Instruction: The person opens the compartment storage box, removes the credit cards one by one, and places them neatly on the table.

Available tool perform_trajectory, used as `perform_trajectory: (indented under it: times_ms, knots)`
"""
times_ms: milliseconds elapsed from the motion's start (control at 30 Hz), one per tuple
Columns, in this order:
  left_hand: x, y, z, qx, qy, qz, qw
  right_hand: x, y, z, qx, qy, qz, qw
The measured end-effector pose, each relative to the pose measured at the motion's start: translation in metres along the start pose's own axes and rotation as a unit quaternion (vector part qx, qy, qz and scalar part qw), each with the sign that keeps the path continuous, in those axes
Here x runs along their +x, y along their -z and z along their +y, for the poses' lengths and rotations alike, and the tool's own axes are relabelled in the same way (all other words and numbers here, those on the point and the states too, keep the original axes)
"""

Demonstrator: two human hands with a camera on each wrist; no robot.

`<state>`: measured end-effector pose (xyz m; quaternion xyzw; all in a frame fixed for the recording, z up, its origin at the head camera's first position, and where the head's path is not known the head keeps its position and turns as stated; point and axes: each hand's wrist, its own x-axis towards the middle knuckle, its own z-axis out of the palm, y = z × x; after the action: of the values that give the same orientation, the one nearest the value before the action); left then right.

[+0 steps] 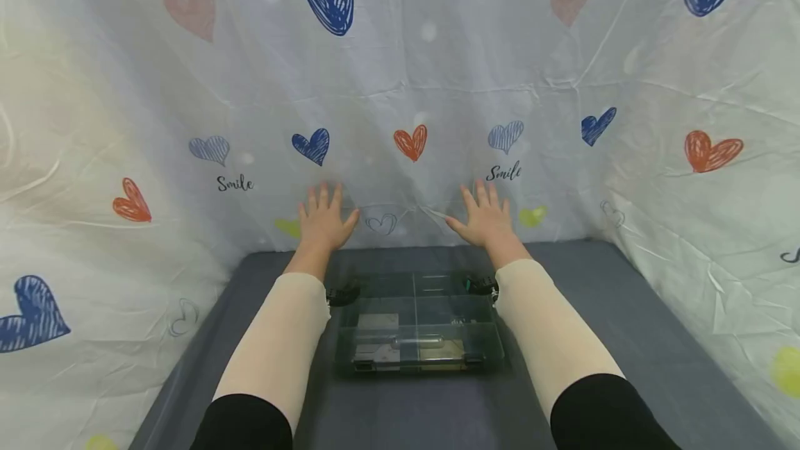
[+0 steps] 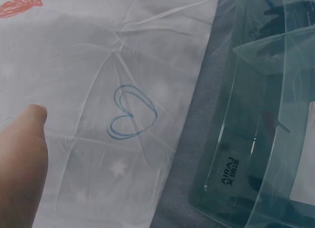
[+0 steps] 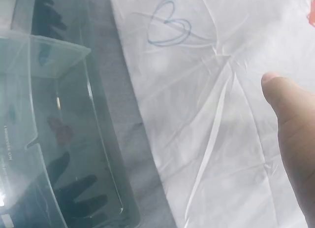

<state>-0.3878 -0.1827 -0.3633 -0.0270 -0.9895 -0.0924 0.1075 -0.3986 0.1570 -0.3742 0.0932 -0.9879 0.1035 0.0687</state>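
My left hand reaches forward with its fingers spread and straight, holding nothing. On the other side, my right hand does likewise, thumb pointing inward. Between my forearms sits a clear greenish plastic organizer box with divided compartments. Pale flat pieces and a small tube-like item show in its near compartments; their kind is hard to make out. In the left wrist view the thumb appears beside the box, apart from it, and the box bears an "AIRAJ" label. The right thumb is likewise apart from the box.
A dark grey cloth covers the table. White fabric printed with hearts and "Smile" hangs behind the far edge and along both sides. Dark straps with small devices are at both wrists.
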Motion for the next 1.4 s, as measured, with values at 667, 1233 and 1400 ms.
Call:
perform_trajectory:
  times_ms: [667,1233,1400]
  knots:
    - [-0.023,-0.011,-0.016,-0.013,-0.134,0.030,0.9904,-0.020,-0.026,-0.004,-0.015,0.108,0.033,0.9935]
    - [-0.070,-0.024,-0.009,-0.055,-0.236,0.090,0.9659,-0.063,-0.026,-0.006,0.025,0.201,0.033,0.9787]
    - [-0.087,-0.029,-0.006,-0.057,-0.252,0.086,0.9624,-0.078,-0.026,-0.010,0.024,0.226,0.038,0.9732]
